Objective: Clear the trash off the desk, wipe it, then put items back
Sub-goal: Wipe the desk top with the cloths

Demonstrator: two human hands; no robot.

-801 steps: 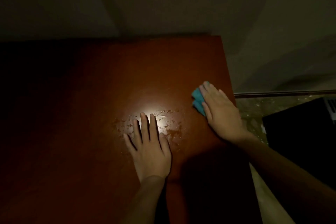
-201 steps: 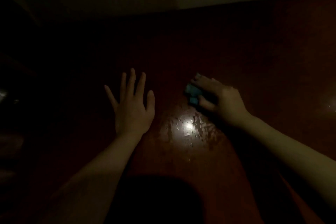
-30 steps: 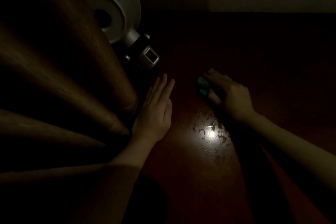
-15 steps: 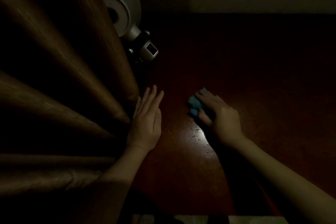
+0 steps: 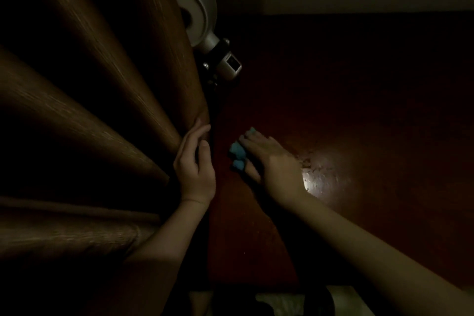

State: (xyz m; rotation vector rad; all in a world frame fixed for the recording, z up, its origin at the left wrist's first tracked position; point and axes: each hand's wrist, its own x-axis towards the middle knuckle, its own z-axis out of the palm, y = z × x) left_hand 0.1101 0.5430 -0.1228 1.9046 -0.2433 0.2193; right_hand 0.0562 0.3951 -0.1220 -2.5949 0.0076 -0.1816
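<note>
Right hand (image 5: 274, 161) presses flat on crumpled blue cloth (image 5: 237, 152); at nine o'clock, left hand (image 5: 196, 169), fingers together, touches brown pleated curtain (image 5: 115, 84).

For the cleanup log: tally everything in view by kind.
Hands: 2 (left hand, right hand)
Blue cloth: 1
Desk: 1
Brown curtain: 1
White lamp: 1
Total: 6

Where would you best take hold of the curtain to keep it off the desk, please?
Probably the curtain's edge by the desk, coming from the desk side: the pleats bunch there, so the left hand's fingers could curl round one.
</note>
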